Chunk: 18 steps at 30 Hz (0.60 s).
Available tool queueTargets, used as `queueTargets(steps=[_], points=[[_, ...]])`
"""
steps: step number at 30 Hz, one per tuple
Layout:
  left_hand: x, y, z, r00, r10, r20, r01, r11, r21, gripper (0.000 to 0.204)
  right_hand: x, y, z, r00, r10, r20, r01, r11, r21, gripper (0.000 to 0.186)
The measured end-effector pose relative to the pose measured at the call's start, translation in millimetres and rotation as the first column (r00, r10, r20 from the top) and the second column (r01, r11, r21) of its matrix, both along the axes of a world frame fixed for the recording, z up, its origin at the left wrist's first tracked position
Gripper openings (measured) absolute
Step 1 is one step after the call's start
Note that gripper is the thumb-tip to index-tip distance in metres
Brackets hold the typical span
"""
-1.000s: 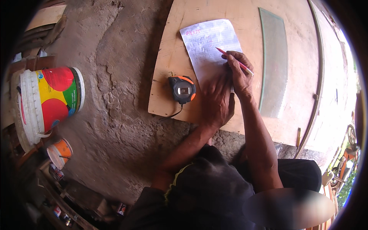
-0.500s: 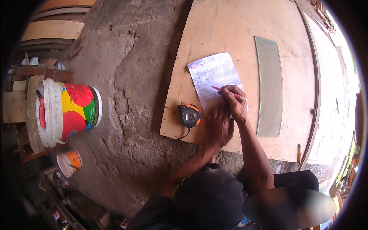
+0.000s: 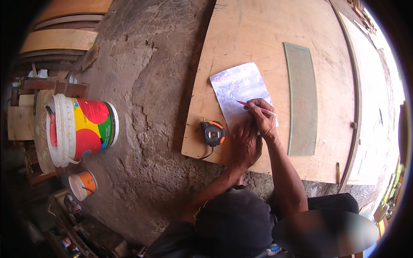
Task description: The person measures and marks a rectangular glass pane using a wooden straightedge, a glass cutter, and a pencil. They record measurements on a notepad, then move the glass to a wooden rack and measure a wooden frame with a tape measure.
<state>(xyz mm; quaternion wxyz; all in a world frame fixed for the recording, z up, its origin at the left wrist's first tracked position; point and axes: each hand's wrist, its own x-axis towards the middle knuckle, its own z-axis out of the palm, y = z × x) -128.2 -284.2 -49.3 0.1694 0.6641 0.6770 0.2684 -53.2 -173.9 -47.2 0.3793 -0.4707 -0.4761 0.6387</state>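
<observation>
My right hand (image 3: 263, 118) holds a red pencil (image 3: 267, 112) with a pale end, its point on a handwritten sheet of paper (image 3: 236, 79). My left hand (image 3: 245, 139) lies flat over the lower part of the paper, fingers extended and partly hidden by the right hand. Just left of it, a black and orange tape measure (image 3: 212, 133) rests on the plywood board (image 3: 232, 32). A long glass strip (image 3: 300, 90) lies on the same board, to the right of the paper.
A white, multicoloured bucket (image 3: 90, 129) and a smaller orange-and-white tub (image 3: 82, 185) are at the left on rough concrete floor (image 3: 146, 107). Stacked wooden boards (image 3: 56, 41) fill the upper left. A long dark strip (image 3: 355, 99) runs along the board's right side, beside a paler sheet (image 3: 370, 73).
The view has shifted, so board, paper and bucket appear lower in the picture. The pencil point has moved left along the paper since a second ago; my left hand stays on the sheet.
</observation>
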Motion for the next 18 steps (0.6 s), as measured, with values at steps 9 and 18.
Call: queueTargets(steps=[9, 18], points=[[0.1, 0.8, 0.5, 1.000, 0.004, 0.007, -0.004, 1.000, 0.013, 0.059, 1.0, 0.1, -3.0, 1.000, 0.016, 0.009, -0.016, 0.999, 0.051, 0.021], [0.1, 1.4, 2.1, 1.000, 0.015, 0.005, -0.015, 1.000, 0.021, 0.058, -0.6, 0.1, -5.4, 1.000, 0.007, 0.012, -0.008, 0.997, 0.082, 0.021]])
